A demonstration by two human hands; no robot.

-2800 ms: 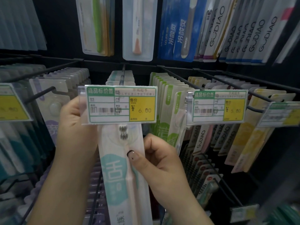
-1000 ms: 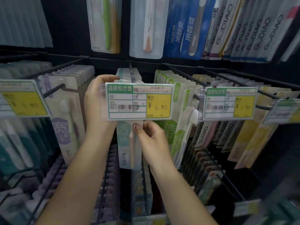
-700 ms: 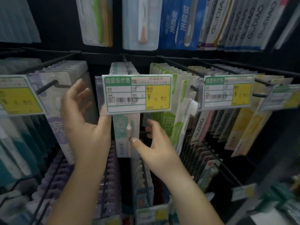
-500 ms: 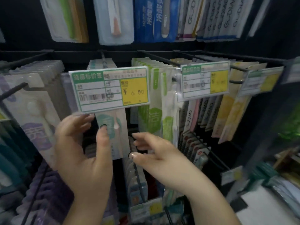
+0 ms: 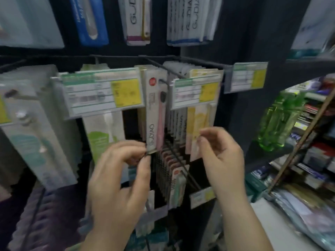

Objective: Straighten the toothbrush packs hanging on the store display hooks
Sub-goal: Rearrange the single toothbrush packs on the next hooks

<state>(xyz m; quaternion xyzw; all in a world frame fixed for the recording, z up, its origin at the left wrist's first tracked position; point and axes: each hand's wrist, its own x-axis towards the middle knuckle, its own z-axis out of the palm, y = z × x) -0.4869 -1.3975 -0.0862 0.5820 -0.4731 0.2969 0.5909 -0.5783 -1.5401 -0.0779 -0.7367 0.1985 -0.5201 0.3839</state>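
Shifting right from the teal pack's hook, left hand point(image 5: 116, 180) is now pinching the pink pack point(image 5: 155, 122) bottom while right hand point(image 5: 220, 153), fingers curled, is reaching the yellow pack point(image 5: 196, 124), grip unclear.

Your whole view is smeared with motion blur, so the print on the price tag point(image 5: 104, 92) in front of you is unreadable, and the one to its right point(image 5: 196, 91) reads no better. Your left hand point(image 5: 117, 180) covers the bottom edge of the pink toothbrush pack point(image 5: 155, 113); whether thumb and finger actually pinch it, you cannot tell. Your right hand point(image 5: 220, 153) hides the lower corner of the yellow pack point(image 5: 196, 127). The top row of packs point(image 5: 188, 19) is cut off by the upper edge.
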